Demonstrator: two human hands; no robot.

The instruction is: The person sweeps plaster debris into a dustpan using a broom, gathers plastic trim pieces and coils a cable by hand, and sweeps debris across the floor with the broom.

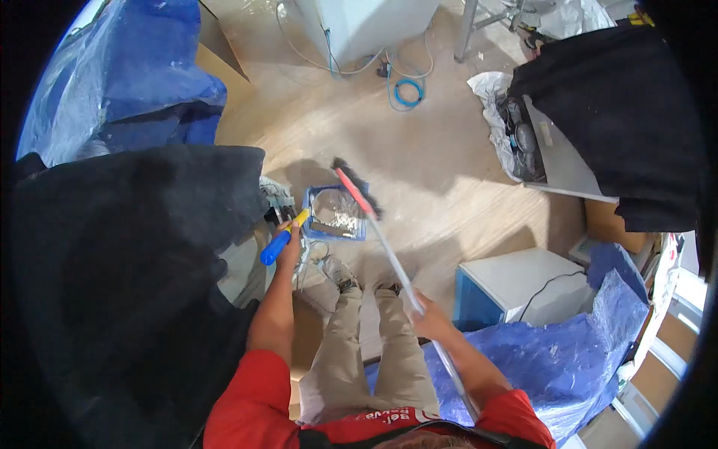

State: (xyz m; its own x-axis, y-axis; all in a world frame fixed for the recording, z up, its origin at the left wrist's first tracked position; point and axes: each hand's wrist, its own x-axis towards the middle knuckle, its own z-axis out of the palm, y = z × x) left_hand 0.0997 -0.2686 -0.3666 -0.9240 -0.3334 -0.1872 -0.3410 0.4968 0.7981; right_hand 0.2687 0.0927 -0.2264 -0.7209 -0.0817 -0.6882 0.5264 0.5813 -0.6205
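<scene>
My left hand (289,241) is closed around the yellow and blue handle (278,245) of a dustpan. The blue dustpan (338,236) rests low at the floor, with pale bits of debris (344,219) lying in it. My right hand (434,320) grips the pale pole of a broom (394,260), which slants up and away to the left. Its red head (353,190) with dark bristles crosses the dustpan's far right corner. Whether the bristles touch the pan, I cannot tell.
Dark cloth (134,247) covers things at left. A white and blue box (516,284) stands right, near blue sheeting (531,359). Cables and a blue coil (408,93) lie on the wooden floor (464,179) by a white cabinet (359,30). A black-draped shelf (613,112) stands far right.
</scene>
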